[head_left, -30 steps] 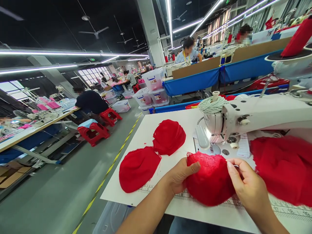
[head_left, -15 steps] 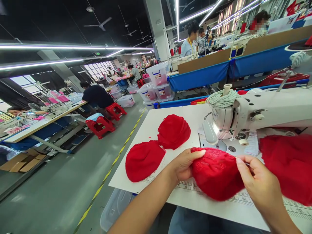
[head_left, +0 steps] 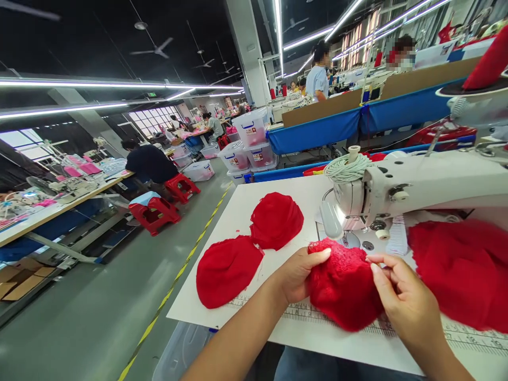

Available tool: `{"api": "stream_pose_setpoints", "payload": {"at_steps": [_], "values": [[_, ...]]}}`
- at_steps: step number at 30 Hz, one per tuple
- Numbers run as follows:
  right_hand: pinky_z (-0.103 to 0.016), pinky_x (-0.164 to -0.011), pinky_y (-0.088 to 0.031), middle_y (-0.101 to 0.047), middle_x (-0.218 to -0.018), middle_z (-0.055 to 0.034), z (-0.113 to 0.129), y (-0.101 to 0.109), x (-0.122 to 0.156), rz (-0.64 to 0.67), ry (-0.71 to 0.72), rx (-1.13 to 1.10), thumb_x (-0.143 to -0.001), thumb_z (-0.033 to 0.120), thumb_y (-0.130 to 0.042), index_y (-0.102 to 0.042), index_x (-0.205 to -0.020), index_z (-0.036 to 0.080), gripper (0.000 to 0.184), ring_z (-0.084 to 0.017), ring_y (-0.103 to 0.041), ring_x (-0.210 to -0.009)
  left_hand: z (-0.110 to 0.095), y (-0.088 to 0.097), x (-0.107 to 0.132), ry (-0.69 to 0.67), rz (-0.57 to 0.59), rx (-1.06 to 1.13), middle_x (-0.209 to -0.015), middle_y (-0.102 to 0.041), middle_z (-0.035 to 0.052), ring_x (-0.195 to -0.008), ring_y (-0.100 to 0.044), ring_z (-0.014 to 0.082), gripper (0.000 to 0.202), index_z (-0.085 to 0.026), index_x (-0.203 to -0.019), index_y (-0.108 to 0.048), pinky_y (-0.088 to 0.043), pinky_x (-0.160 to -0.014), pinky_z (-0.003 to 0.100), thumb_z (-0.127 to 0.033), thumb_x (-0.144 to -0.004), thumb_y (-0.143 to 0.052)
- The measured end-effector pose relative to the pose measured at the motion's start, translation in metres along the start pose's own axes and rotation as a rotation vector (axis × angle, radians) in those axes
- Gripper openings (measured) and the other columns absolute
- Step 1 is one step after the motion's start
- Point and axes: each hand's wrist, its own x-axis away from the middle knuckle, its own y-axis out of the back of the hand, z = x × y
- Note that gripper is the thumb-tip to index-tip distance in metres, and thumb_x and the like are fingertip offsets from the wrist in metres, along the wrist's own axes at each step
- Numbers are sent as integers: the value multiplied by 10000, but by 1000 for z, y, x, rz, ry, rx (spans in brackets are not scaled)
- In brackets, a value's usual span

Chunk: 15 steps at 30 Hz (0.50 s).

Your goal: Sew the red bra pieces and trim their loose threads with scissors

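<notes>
A red fabric cup [head_left: 345, 296] with a lacy upper edge is held between both hands, just in front of the sewing machine [head_left: 400, 190]. My left hand [head_left: 297, 275] grips its left side, thumb on top and fingers underneath. At its upper right corner, my right hand [head_left: 408, 301] pinches the edge between thumb and forefinger. Two more rounded red pieces, one nearer [head_left: 228, 270] and one farther back [head_left: 277, 219], lie on the white tabletop [head_left: 238, 211], joined or touching at a corner. Red fabric [head_left: 464, 270] also lies right of my right hand.
The machine's lamp [head_left: 331, 219] is lit near the needle area, which is partly hidden. Ruler markings [head_left: 301, 315] run along the table's front. Plastic bins [head_left: 254, 132] stack beyond the table. A floor aisle, red stools [head_left: 154, 211] and a seated person [head_left: 151, 161] are to the left.
The held cup has tilted and bunched up, showing more of its lacy edge. My right hand has moved closer to my left. The view has shifted slightly to the right.
</notes>
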Motion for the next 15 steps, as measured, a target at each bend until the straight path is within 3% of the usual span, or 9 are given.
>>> {"api": "stream_pose_setpoints", "payload": {"at_steps": [4, 8, 11, 15], "values": [[-263, -788, -517, -674, -1018, -35, -2, 3, -5, 20, 252, -96, -943, 362, -507, -655, -989, 273, 178, -195, -647, -947, 0, -1, 1, 51, -10, -32, -745, -706, 53, -672, -643, 138, 170, -117, -832, -692, -511, -732, 245, -219, -722, -773], [-213, -538, -486, -673, -838, 20, 5, 5, -7, 190, 298, -122, -915, 437, -583, -653, -858, 273, 187, -122, -569, -566, -2, 0, 1, 94, -13, -79, -691, -683, 37, -632, -619, 128, 235, -116, -760, -680, -505, -676, 234, -272, -655, -820], [-218, -497, -450, -648, -753, 26, 8, 4, -5, 233, 253, -127, -907, 434, -584, -626, -763, 259, 230, -119, -524, -521, -4, 2, 1, 110, -36, -87, -652, -669, 25, -615, -603, 120, 330, -126, -708, -676, -494, -665, 226, -391, -619, -853], [-241, -612, -463, -647, -783, 1, 4, 1, 1, 150, -12, -104, -898, 509, -557, -597, -784, 255, 282, -177, -606, -723, -6, 7, 6, 130, 24, -203, -702, -700, 43, -666, -621, 141, 464, -124, -775, -728, -481, -693, 247, -505, -557, -881]]}}
